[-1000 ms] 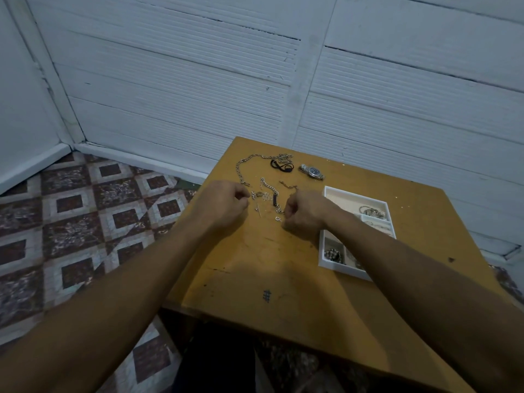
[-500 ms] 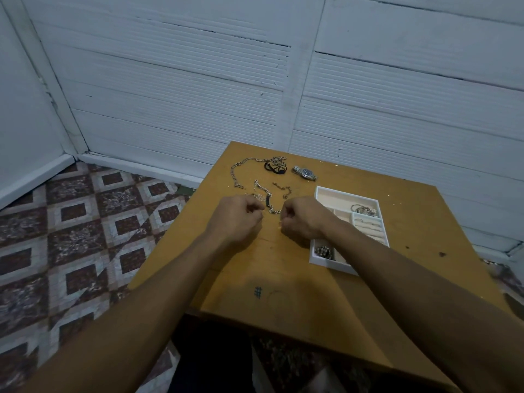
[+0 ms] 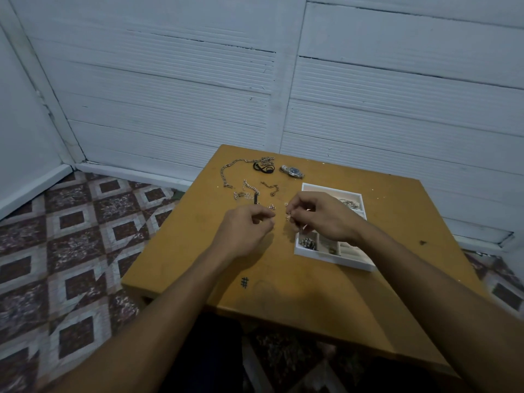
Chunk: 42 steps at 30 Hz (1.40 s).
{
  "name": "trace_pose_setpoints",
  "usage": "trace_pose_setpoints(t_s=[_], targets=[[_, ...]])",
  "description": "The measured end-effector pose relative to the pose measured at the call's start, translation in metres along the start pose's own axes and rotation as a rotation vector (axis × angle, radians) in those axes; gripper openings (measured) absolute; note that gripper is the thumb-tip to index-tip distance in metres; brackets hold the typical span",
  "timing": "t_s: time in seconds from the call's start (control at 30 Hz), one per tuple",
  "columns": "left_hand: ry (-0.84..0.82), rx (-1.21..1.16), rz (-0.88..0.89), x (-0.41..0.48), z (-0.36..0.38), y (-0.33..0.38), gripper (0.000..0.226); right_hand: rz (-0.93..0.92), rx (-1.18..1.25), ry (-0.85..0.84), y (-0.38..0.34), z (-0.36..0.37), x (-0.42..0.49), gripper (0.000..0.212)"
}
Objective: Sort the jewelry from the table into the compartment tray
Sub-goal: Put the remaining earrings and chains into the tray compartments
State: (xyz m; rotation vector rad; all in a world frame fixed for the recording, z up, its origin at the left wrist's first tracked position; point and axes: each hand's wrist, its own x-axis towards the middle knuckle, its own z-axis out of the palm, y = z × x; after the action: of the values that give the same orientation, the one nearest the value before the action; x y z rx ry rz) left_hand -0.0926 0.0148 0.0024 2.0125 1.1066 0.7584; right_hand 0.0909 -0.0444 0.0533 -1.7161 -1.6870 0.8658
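Sitting against a white slatted wall (image 3: 170,95), a wooden table (image 3: 312,285) fills the middle of the view, seen from the head of the person working at it. A white tray (image 3: 334,258) with several compartments lies on the table, and everything else is located from that tray. The right hand (image 3: 326,219) hovers over the tray's left half, hiding its middle compartments. The left hand (image 3: 246,231) is raised just left of the tray. Unsorted jewelry lies left of and beyond the tray: a long chain (image 3: 226,170) farthest left, a wristwatch (image 3: 292,171) just beyond the tray's far left corner, and a black band (image 3: 263,168) between those two. Closer to the tray are a bracelet with a black bar (image 3: 252,195) and a short chain (image 3: 271,187). Inside the tray, a coiled chain (image 3: 350,204) shows in the far compartment and dark beads (image 3: 307,243) in the near left one, so the sorting seems partly done. The right thumb and forefinger pinch a small silver piece (image 3: 288,216) just off the tray's left edge, probably lifted there to be checked and matched to a compartment. The left fingers are curled in, thumb near forefinger, perhaps to steady or untangle that piece. Whether they grip anything is too small to tell.
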Motion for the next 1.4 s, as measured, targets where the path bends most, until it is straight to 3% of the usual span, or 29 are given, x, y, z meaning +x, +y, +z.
trace_pose_setpoints(t_s=[0.27,0.53,0.6,0.77,0.93,1.13,1.4], targets=[[-0.047,0.177,0.181,-0.018,0.018,0.033,0.032,0.020,-0.080,0.052,0.003,-0.024,-0.044,0.010],[-0.058,0.176,0.244,-0.023,0.033,0.055,0.030,0.081,0.081,0.034,0.010,-0.036,-0.068,0.008],[-0.079,0.052,0.160,-0.023,0.033,0.057,0.026,0.094,0.091,0.035,0.009,-0.039,-0.072,0.012],[-0.139,-0.699,-0.320,-0.026,0.050,0.061,0.015,0.107,0.015,0.036,0.004,-0.048,-0.074,0.014],[-0.193,-1.151,-0.609,-0.026,0.074,0.059,0.027,0.104,-0.069,-0.014,-0.001,-0.049,-0.066,0.015],[-0.211,-1.401,-0.744,-0.024,0.086,0.062,0.040,0.099,-0.229,-0.064,-0.003,-0.046,-0.058,0.012],[-0.228,-1.416,-0.772,-0.026,0.089,0.057,0.043,0.121,-0.343,-0.114,0.006,-0.046,-0.046,0.020]])
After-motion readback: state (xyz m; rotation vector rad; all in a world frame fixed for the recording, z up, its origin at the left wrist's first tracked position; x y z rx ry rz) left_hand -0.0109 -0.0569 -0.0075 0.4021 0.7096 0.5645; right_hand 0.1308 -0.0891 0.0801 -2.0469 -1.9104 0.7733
